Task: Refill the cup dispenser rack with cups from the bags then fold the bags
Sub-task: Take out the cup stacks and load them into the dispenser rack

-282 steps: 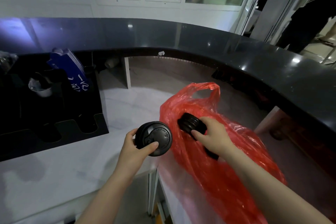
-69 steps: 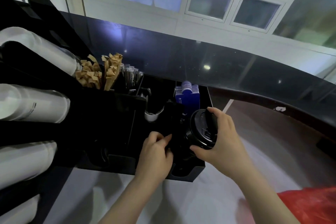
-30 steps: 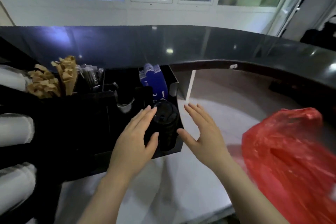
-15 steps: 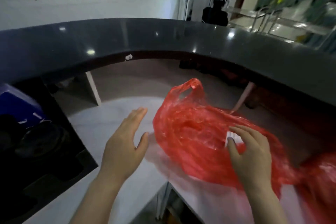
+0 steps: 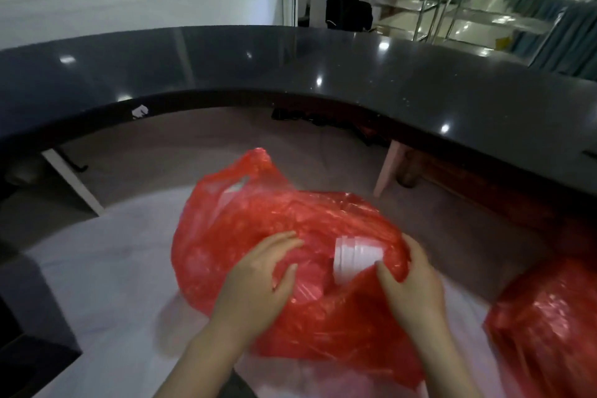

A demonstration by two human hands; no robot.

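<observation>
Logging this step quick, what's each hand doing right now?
Left hand: open, resting on the red bag.
Right hand: holds the bag's plastic beside the white cups.

Lower counter (image 5: 106, 271): carries one bag (image 5: 258, 223) near its middle, toward the near edge, handle loop raised at the far left of the bag. In the bag's opening, on its right side: a stack of cups (image 5: 357, 258) lying on its side. Left hand (image 5: 258, 284) rests on the bag, left of the stack; right hand (image 5: 412, 281) at the bag's opening, just right of the stack, thumb touching the plastic below it. Second bag (image 5: 546, 317): at the counter's right edge, well right of the first, apart from it. Raised bar top (image 5: 290, 64): curves behind and above the lower counter, left edge to right edge. Behind the bar top, far side: a person (image 5: 349, 10).
</observation>
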